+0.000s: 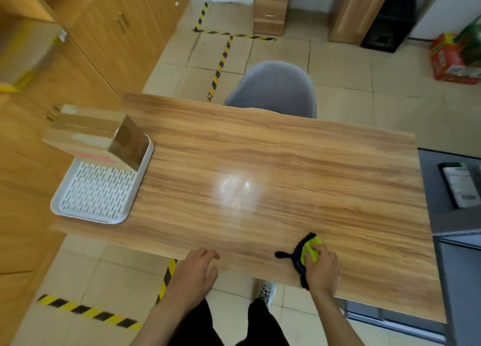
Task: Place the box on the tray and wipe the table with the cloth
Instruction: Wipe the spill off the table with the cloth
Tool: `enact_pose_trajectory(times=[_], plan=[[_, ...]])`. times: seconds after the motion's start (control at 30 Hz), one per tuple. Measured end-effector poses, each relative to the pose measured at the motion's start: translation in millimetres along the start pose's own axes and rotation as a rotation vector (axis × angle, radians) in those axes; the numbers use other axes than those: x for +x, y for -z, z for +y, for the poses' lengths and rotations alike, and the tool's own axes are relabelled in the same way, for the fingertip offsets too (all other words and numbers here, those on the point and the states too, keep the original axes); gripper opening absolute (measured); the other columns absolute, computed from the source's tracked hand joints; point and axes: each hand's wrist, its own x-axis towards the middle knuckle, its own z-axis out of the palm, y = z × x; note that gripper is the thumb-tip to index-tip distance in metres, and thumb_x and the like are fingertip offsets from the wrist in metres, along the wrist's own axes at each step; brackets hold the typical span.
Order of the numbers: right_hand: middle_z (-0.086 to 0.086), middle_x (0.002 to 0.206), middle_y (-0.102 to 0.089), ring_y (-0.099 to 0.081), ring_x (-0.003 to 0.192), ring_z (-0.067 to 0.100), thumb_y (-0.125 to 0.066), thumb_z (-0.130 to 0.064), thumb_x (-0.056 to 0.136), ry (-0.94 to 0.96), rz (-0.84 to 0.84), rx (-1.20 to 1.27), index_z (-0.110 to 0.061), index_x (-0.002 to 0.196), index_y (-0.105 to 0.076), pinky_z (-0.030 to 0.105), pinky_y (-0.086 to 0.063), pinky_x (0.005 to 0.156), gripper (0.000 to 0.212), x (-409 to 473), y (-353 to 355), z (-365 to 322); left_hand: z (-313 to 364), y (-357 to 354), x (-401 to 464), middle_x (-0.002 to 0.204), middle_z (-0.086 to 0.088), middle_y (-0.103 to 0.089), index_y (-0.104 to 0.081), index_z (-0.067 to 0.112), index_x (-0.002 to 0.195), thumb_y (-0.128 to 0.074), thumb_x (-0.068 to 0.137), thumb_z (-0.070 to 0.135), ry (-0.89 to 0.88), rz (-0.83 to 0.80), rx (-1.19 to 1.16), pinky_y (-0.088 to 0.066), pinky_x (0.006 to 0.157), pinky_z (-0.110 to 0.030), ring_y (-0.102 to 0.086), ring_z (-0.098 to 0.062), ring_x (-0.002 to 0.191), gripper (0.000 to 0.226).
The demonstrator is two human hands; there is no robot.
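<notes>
A brown cardboard box [91, 135] stands on the far end of a white slotted tray [99, 197] at the left end of the wooden table [260, 163]. Near the table's front edge my right hand [322, 267] presses down on a yellow-green cloth with black trim [309, 246]. My left hand [197, 267] rests at the front edge, fingers loosely apart and holding nothing.
A grey chair [273, 88] stands behind the table's far edge. Wooden cabinets [104, 46] run along the left. A grey surface with a dark device [460, 187] adjoins the table on the right. Striped tape [221, 59] marks the tiled floor.
</notes>
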Motion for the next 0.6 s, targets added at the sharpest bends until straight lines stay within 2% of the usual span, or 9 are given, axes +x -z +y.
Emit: enact_pose_trajectory(times=[0.13,0.3,0.4,0.5,0.6], plan=[[0.012,0.106,-0.059,-0.063,0.087,0.036,-0.067,-0.017,0.092,-0.004,-0.008,0.033,-0.020,0.114,-0.067,0.037,-0.049,0.071,0.022,-14,-26,-38,-28,18,1,0.127,0.013,-0.054,-0.057,0.031,0.125,-0.048,0.098,0.034,-0.022,0.002,-0.025,-0.045,0.093,-0.035,-0.050,-0.013,0.119,0.029],[0.015,0.106,-0.059,-0.063,0.088,0.037,-0.066,-0.018,0.093,-0.010,-0.037,0.037,-0.021,0.114,-0.068,0.033,-0.041,0.071,0.022,-40,-65,-100,-96,51,-3,0.123,0.011,-0.056,-0.058,0.030,0.123,-0.049,0.094,0.033,-0.025,-0.007,-0.027,-0.046,0.092,-0.035,-0.052,-0.015,0.116,0.030],[0.013,0.106,-0.059,-0.063,0.087,0.035,-0.066,-0.018,0.092,0.065,-0.094,0.061,-0.021,0.112,-0.068,0.032,-0.042,0.072,0.020,-61,-100,-151,-138,76,-5,0.126,0.011,-0.054,-0.056,0.031,0.126,-0.048,0.098,0.034,-0.014,0.001,-0.022,-0.046,0.090,-0.034,-0.051,-0.015,0.118,0.030],[0.006,0.103,-0.056,-0.057,0.077,0.025,-0.064,-0.017,0.093,0.163,-0.165,0.054,-0.021,0.109,-0.067,0.030,-0.041,0.068,0.017,-88,-138,-201,-175,102,-9,0.128,0.011,-0.054,-0.054,0.031,0.129,-0.045,0.101,0.035,0.013,-0.013,-0.031,-0.045,0.090,-0.032,-0.050,-0.014,0.118,0.030],[0.002,0.100,-0.050,-0.059,0.076,0.024,-0.062,-0.016,0.094,0.239,-0.241,0.039,-0.023,0.108,-0.064,0.034,-0.049,0.068,0.016,-117,-169,-241,-205,124,-13,0.129,0.011,-0.053,-0.055,0.029,0.130,-0.044,0.103,0.035,0.026,0.004,-0.051,-0.045,0.091,-0.030,-0.049,-0.012,0.119,0.029]])
